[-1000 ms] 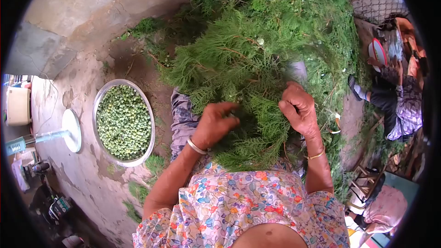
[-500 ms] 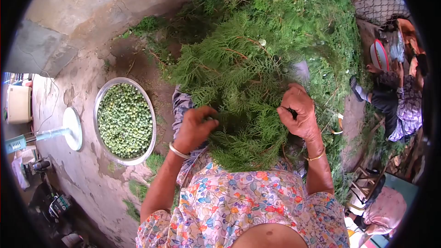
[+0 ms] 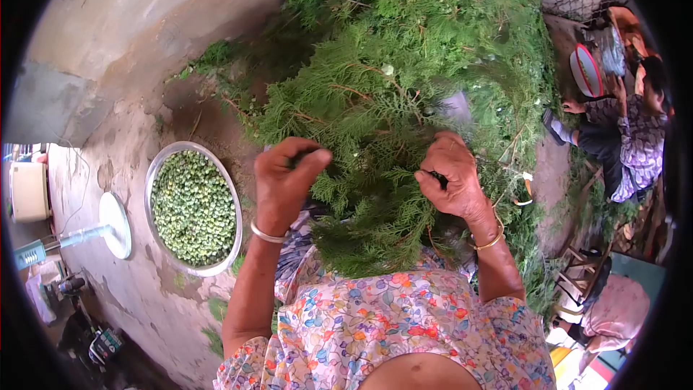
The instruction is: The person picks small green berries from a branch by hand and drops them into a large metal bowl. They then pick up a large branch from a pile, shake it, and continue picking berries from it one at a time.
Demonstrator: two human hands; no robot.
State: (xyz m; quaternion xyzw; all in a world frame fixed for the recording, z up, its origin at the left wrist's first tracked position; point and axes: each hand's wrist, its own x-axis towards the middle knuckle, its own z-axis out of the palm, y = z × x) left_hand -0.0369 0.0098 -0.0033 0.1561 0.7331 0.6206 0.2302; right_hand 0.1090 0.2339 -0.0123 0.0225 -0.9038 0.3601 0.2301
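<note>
A leafy evergreen branch point(image 3: 361, 130) with scale-like green sprays and brown stems lies across my lap. My left hand point(image 3: 285, 180) is raised at the left side of the branch, thumb and fingertips brought together; anything between them is too small to make out. At the branch's right side my right hand point(image 3: 453, 173) is closed, fingers curled in toward the thumb. Something dark green shows inside its curl, but its kind is unclear. On the floor to the left stands a metal basin point(image 3: 236, 238) filled with small green cones point(image 3: 193, 206).
A large heap of cut greenery point(image 3: 462, 22) lies ahead and to the right. A pale blue fan point(image 3: 114, 224) lies left of the basin. Another person point(image 3: 639, 137) sits at the far right near a red-rimmed basin point(image 3: 585, 71). Wooden stool legs point(image 3: 574, 274) show at lower right.
My left hand has moved forward and slightly left. My right hand keeps its closed shape beside the branch. The whole view has shifted a little.
</note>
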